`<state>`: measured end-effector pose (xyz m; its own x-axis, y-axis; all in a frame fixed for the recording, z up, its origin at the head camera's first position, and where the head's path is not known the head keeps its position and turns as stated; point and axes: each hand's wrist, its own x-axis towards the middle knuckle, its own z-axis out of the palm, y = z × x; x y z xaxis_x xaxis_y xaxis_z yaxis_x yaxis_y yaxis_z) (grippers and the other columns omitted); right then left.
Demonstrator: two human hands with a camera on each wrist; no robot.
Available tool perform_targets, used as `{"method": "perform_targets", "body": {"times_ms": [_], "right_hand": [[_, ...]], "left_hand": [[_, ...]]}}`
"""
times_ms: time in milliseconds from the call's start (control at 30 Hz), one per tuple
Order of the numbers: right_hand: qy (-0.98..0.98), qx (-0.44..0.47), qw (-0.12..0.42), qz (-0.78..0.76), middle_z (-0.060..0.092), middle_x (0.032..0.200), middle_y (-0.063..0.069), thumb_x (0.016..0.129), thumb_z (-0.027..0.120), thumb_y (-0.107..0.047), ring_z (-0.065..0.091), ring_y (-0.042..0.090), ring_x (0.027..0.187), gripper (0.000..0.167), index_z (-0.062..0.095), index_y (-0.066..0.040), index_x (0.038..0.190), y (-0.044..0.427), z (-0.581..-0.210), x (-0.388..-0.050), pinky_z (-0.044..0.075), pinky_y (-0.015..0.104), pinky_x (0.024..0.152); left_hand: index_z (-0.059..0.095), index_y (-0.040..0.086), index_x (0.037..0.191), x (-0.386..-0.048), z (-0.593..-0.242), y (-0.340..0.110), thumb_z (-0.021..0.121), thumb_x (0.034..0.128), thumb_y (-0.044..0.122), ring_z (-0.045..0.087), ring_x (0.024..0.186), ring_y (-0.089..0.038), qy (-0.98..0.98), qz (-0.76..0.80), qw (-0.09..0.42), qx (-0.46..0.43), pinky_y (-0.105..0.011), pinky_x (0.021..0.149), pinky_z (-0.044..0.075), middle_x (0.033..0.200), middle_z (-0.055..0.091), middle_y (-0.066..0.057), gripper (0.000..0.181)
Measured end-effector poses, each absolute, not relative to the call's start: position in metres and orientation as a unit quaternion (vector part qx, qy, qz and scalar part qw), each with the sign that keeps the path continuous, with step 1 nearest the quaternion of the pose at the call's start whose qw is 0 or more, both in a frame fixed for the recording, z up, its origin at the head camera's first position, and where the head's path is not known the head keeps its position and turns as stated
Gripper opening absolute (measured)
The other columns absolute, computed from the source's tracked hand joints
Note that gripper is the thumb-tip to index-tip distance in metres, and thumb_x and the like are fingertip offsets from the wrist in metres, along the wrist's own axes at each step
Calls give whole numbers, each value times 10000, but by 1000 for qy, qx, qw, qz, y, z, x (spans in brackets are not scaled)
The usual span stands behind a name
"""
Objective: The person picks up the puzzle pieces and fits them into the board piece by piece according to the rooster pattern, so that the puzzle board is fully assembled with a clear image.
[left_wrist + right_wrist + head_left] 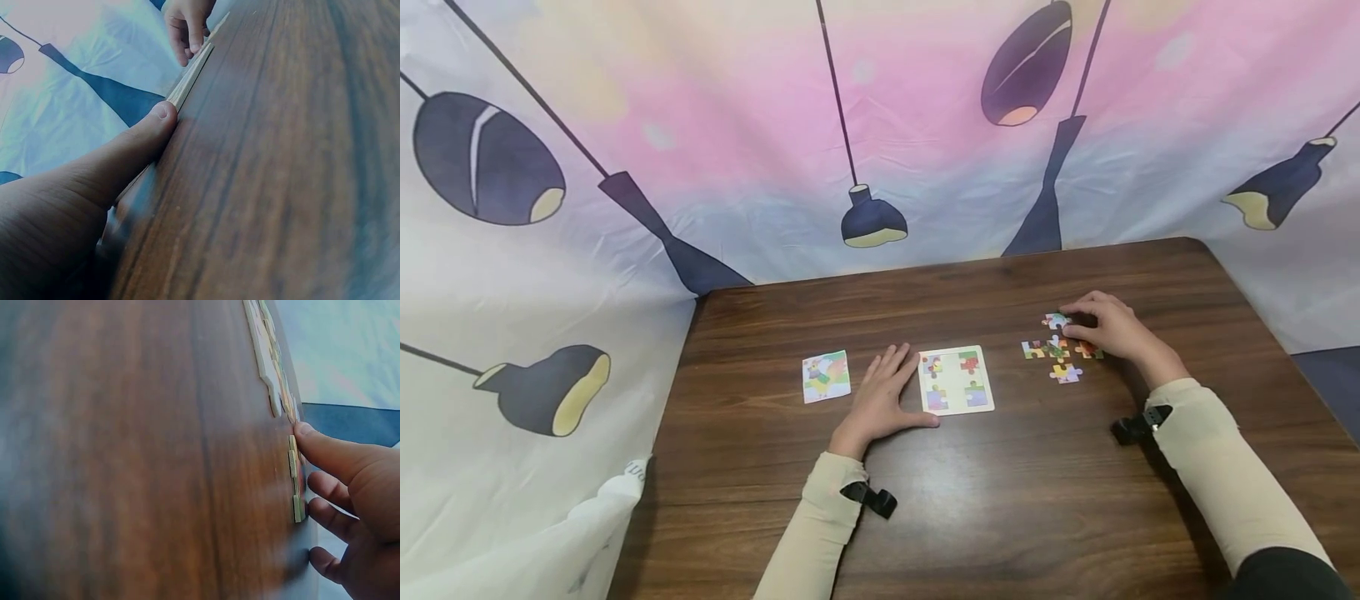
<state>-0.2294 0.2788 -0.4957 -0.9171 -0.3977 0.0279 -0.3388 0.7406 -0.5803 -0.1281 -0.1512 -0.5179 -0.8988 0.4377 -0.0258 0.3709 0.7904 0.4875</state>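
A square puzzle board (956,401) lies on the table, with a piece in each corner and a pale bare middle. My left hand (883,400) rests along its left side, fingers spread and thumb at the lower left corner; in the left wrist view the thumb of this hand (119,162) touches the board's edge (190,76). To the right, my right hand (1112,327) pinches the topmost loose puzzle piece (1056,321) between thumb and index finger. In the right wrist view, the thumb of that hand (362,487) is beside the loose pieces (297,506), its other fingers bent.
Several other loose pieces (1065,372) lie close together below the right hand. A square picture card (825,377) lies left of the left hand. The wooden table (1000,500) ends at the back against a printed cloth (760,167) with lamp shapes.
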Motion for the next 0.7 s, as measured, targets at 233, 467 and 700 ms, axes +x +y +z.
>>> {"method": "perform_targets", "body": {"times_ms": [233, 467, 700], "right_hand": [[935, -201, 62, -285, 586, 1266, 265, 1031, 720, -193, 495, 508, 1226, 411, 669, 19, 1380, 274, -493, -232, 333, 748, 990], [940, -207, 60, -265, 575, 1277, 287, 1053, 685, -176, 502, 499, 1225, 387, 654, 70, 1351, 268, -492, -230, 368, 723, 1026], [933, -202, 42, -296, 569, 1266, 299, 1061, 669, -163, 518, 480, 1190, 381, 643, 99, 1336, 254, -488, -224, 397, 689, 1017]], "left_hand": [[277, 138, 1685, -128, -518, -152, 840, 802, 662, 52, 1635, -254, 945, 238, 71, 210, -435, 1329, 27, 1762, 157, -86, 1171], [274, 137, 1685, -128, -516, -153, 838, 804, 662, 44, 1635, -262, 945, 240, 79, 208, -441, 1329, 24, 1764, 147, -88, 1170], [289, 139, 1682, -128, -518, -152, 843, 798, 662, 53, 1635, -257, 943, 249, 72, 207, -427, 1328, 18, 1763, 162, -79, 1167]]}}
